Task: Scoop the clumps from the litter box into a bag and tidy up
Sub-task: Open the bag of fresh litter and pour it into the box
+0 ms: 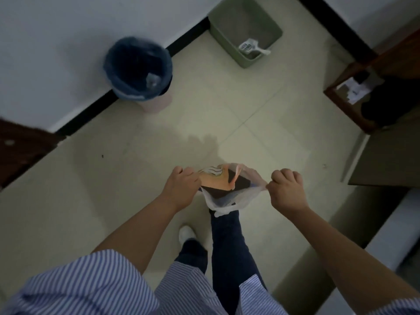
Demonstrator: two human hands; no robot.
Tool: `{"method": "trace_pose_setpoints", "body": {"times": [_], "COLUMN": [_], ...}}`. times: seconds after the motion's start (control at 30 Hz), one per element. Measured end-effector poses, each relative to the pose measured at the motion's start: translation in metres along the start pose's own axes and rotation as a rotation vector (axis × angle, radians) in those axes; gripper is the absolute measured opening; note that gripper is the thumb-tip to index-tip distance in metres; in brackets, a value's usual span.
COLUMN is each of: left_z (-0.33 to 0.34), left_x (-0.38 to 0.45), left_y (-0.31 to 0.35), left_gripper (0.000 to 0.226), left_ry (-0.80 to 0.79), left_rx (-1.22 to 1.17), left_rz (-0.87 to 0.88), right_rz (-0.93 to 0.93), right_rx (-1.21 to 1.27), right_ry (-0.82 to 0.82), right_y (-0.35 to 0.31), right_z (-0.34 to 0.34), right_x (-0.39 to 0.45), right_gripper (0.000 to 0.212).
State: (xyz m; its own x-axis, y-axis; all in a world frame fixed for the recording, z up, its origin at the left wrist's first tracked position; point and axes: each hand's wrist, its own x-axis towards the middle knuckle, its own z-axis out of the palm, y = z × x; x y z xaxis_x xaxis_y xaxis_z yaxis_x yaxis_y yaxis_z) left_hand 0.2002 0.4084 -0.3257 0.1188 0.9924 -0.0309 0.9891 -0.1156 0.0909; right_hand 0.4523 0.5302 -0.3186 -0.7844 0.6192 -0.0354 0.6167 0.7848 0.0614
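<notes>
Door: a dark brown door (pixel 20 146) shows at the far left edge, beside the white wall.
Trash bin: a round bin (pixel 138 69) with a dark blue liner stands on the floor against the wall, at the far left; something pale and crumpled lies inside it.
Floor: pale tiles (pixel 91 178), dimly lit.
Left hand: the left hand (pixel 181 185) pinches the left edge of the bag, fingers curled on the plastic.
Bag: a thin translucent plastic bag (pixel 227 201) with an orange and white print is held in the air between the two hands, its mouth pulled open; the inside looks dark and I cannot tell what it holds.
Litter box: a green rectangular litter box (pixel 227 39) stands far in the corner by the wall, well apart from the bag.
Scoop: a white slotted scoop (pixel 251 47) lies inside the litter box, at its near right end.
Right hand: the right hand (pixel 287 189) grips the right edge of the bag in a closed fist.
Furniture: a brown wooden piece (pixel 341 103) stands at the far right, with papers on it.
</notes>
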Motion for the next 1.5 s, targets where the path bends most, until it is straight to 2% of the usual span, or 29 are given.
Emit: {"method": "trace_pose_setpoints", "body": {"times": [0.23,0.33,0.43,0.5,0.57,0.67,0.8,0.9,0.97,1.0,1.1,1.2,1.33,1.43,1.5], "left_z": [0.000,0.009,0.013,0.026,0.041,0.067,0.102,0.125,0.127,0.131,0.138,0.132,0.141,0.140,0.137], "left_x": [0.175,0.232,0.290,0.322,0.357,0.401,0.451,0.479,0.497,0.503,0.518,0.536,0.550,0.553,0.556], "left_y": [-0.086,-0.125,-0.165,-0.186,-0.212,-0.243,-0.276,-0.291,-0.293,-0.295,-0.295,-0.292,-0.284,-0.282,-0.279], "left_gripper": [0.030,0.030,0.009,0.029,0.042,0.046,0.045,0.044,0.036,0.030,0.033,0.024,0.033,0.033,0.033], "left_ry": [-0.130,-0.150,-0.228,-0.326,-0.342,-0.355,-0.356,-0.350,-0.510,-0.595,-0.760,-0.567,-0.784,-0.790,-0.804], "left_rx": [-0.019,-0.069,-0.102,-0.139,-0.154,-0.232,-0.205,-0.179,-0.134,-0.114,-0.132,-0.042,-0.094,-0.047,-0.030], "left_rz": [-0.012,-0.021,0.014,0.035,0.002,-0.044,-0.027,-0.060,-0.122,-0.160,-0.235,-0.238,-0.228,-0.212,-0.216], "right_rz": [0.016,0.034,0.074,0.094,0.143,0.155,0.159,0.146,0.120,0.116,0.126,0.118,0.061,0.074,0.138], "right_rx": [0.037,0.050,0.057,0.063,0.061,0.054,0.023,0.045,0.062,0.067,0.082,0.088,0.103,0.166,0.194], "right_ry": [-0.003,-0.007,-0.046,-0.079,-0.087,-0.138,-0.167,-0.125,-0.129,-0.184,-0.319,-0.390,-0.461,-0.450,-0.503], "right_y": [0.096,0.124,0.148,0.164,0.177,0.193,0.215,0.228,0.234,0.236,0.248,0.262,0.268,0.260,0.258], "right_z": [0.027,0.040,0.050,0.060,0.073,0.095,0.134,0.160,0.173,0.176,0.182,0.184,0.191,0.189,0.183], "right_x": [0.162,0.225,0.292,0.327,0.362,0.412,0.465,0.497,0.514,0.521,0.539,0.546,0.547,0.551,0.556], "right_gripper": [0.012,0.025,0.016,0.014,0.016,0.015,0.018,0.013,0.017,0.021,0.035,0.034,0.035,0.035,0.025]}}
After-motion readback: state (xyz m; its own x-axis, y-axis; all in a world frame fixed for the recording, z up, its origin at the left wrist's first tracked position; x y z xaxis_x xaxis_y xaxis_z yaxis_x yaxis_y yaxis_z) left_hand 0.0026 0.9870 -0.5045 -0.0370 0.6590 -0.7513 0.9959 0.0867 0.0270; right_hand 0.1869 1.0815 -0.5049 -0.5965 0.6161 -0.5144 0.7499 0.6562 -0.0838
